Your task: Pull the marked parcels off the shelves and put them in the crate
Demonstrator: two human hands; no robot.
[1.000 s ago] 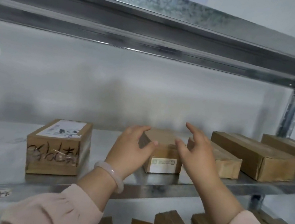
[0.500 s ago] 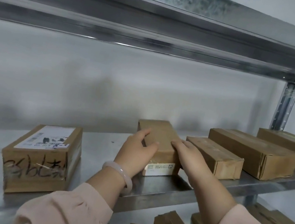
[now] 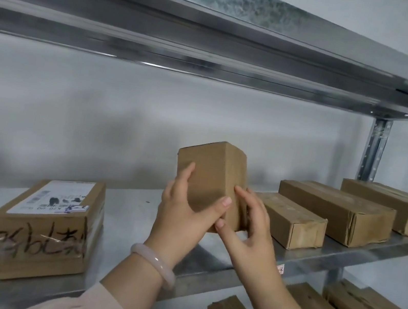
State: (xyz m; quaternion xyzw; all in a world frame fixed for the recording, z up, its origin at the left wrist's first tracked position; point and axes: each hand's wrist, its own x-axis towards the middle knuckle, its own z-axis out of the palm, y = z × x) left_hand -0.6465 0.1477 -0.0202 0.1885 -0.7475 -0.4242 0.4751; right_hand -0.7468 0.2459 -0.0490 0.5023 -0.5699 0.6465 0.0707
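Both hands [image 3: 188, 216] cupping tilted parcel [image 3: 211, 177]

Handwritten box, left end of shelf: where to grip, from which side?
Take the handwritten box by its two short side faces, reaching from the open front of the shelf. It sits flat, scrawled face forward, with bare shelf on both sides.
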